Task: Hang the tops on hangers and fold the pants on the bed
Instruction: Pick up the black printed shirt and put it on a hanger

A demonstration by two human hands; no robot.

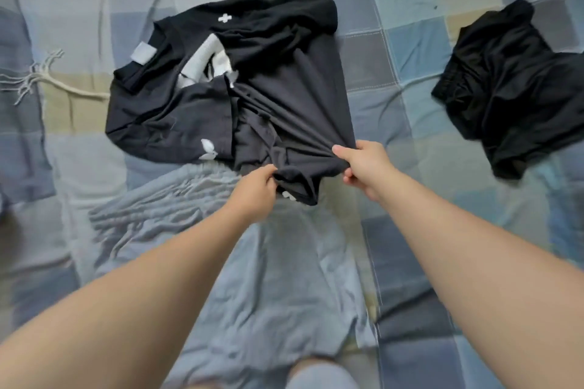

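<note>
At the near hem of the black top (pixel 284 88), both hands hold cloth. The left hand (pixel 252 189) pinches a bunched fold between thumb and curled fingers, and the right hand (pixel 363 167) grips the hem just beside it, thumb on top. The top lies crumpled on the checked bed cover (pixel 395 57), its white print partly folded under. Its near edge hangs over a pale grey garment (pixel 268 278) spread between the arms. One likely snag is that the hands sit close together on gathered fabric, so a lift from this hold may raise a twisted bundle rather than an open shirt, and might drag the grey garment along. No hanger shows. Black pants (pixel 512 88) lie heaped well apart to the right, and a tasselled cord (pixel 38 79) lies to the left. Bare cover between top and pants leaves room to shake the shirt out.
</note>
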